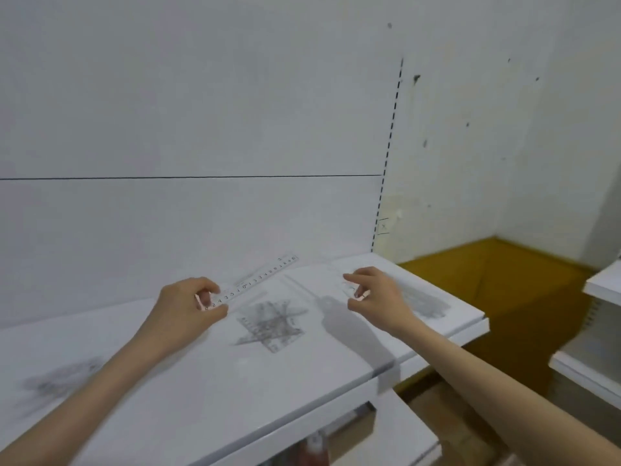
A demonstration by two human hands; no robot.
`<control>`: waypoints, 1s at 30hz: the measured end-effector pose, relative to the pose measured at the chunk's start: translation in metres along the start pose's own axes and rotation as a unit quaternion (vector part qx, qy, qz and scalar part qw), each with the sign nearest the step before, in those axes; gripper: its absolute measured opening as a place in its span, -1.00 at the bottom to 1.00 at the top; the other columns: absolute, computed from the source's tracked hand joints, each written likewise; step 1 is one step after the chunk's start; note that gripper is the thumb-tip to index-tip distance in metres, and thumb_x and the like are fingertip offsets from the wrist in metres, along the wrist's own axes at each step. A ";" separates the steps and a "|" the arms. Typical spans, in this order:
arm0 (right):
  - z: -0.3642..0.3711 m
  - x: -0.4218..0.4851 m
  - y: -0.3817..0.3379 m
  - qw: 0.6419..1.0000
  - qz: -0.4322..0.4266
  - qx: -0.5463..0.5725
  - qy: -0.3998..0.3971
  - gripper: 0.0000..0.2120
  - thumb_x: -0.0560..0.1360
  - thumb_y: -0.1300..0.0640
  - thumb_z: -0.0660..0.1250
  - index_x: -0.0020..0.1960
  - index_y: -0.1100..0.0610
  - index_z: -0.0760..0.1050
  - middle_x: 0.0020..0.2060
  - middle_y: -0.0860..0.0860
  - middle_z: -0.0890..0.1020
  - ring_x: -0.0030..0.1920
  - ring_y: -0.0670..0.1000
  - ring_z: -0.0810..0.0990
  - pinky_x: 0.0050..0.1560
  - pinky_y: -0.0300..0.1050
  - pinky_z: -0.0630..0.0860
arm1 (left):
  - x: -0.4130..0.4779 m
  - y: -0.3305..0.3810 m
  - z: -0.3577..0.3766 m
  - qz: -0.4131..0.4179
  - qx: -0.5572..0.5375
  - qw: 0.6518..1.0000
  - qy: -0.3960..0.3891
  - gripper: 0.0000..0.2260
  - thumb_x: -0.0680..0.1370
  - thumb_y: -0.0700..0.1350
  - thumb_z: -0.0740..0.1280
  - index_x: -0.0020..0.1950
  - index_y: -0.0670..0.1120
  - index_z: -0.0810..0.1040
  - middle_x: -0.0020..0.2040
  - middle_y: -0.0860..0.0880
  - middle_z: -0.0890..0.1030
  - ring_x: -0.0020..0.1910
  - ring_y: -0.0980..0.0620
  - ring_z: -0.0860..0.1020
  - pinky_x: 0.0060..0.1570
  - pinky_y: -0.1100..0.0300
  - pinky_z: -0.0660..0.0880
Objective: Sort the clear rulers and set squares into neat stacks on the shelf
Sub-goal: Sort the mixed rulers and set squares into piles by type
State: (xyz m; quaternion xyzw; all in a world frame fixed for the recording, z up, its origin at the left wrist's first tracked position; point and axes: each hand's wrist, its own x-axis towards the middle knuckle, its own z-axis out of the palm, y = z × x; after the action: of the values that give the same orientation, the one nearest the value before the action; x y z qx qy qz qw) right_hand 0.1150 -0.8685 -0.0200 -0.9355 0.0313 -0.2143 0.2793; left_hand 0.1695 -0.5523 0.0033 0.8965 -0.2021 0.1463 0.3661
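Pinching the near end of one clear ruler point(258, 279), the left hand point(188, 306) holds it slanting toward the back panel point(168, 213) over the white shelf point(201, 391). Three blurred heaps of clear pieces lie on the shelf: left heap point(57, 381), middle heap point(270, 322), right heap point(425, 302). The right hand point(376, 294) curls its fingers; whether they grip anything, I cannot tell.

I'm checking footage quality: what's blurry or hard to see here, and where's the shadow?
Head view: soft overall; the clear pile is a grey smudge on the shelf; the ruler in the left hand shows its marks; a shadow falls beside the right hand.
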 end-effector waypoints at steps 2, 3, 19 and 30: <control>-0.039 0.000 0.064 0.997 0.035 -0.065 -0.005 -0.56 0.41 0.24 0.42 0.28 0.18 0.52 0.16 0.05 0.51 -0.14 -0.06 0.54 -0.02 -0.23 0.49 | 0.015 0.035 0.049 0.013 -0.009 0.999 -0.031 -0.81 0.39 -0.17 0.49 -0.04 -0.05 0.58 -0.22 0.00 0.54 -0.31 0.06 0.46 -0.26 0.31 0.39; -0.055 0.002 0.093 0.995 0.042 -0.092 -0.008 -0.58 0.41 0.25 0.41 0.27 0.19 0.53 0.14 0.07 0.54 -0.13 -0.05 0.55 -0.03 -0.23 0.50 | 0.022 0.050 0.070 0.017 -0.006 0.999 -0.044 -0.78 0.39 -0.16 0.48 0.00 -0.04 0.57 -0.20 0.02 0.53 -0.29 0.06 0.46 -0.23 0.25 0.42; -0.078 0.040 0.162 0.982 -0.185 -0.020 -0.038 -0.44 0.46 -0.20 0.26 0.39 0.00 0.37 0.36 -0.10 0.41 0.37 -0.11 0.29 0.33 -0.31 0.13 | 0.061 0.117 0.154 0.038 0.018 0.987 -0.157 -0.73 0.31 -0.13 0.44 -0.05 0.11 0.57 -0.18 0.08 0.56 -0.17 0.13 0.49 -0.18 0.41 0.37; -0.090 0.038 0.208 0.962 -0.265 -0.062 0.015 -0.73 0.50 0.15 0.33 0.18 0.01 0.60 0.05 -0.06 0.62 -0.31 -0.19 0.53 -0.20 -0.21 0.59 | 0.081 0.127 0.180 0.100 0.084 0.981 -0.140 -0.50 0.37 0.11 0.31 0.31 0.09 0.40 0.19 0.20 0.40 0.15 0.20 0.31 0.09 0.23 0.40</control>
State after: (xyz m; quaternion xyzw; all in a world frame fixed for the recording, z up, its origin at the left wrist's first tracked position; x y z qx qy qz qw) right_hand 0.1241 -1.0967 -0.0491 -0.9226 -0.2001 -0.2918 0.1538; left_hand 0.2016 -0.7841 -0.0113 0.9112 -0.3267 0.0715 0.2407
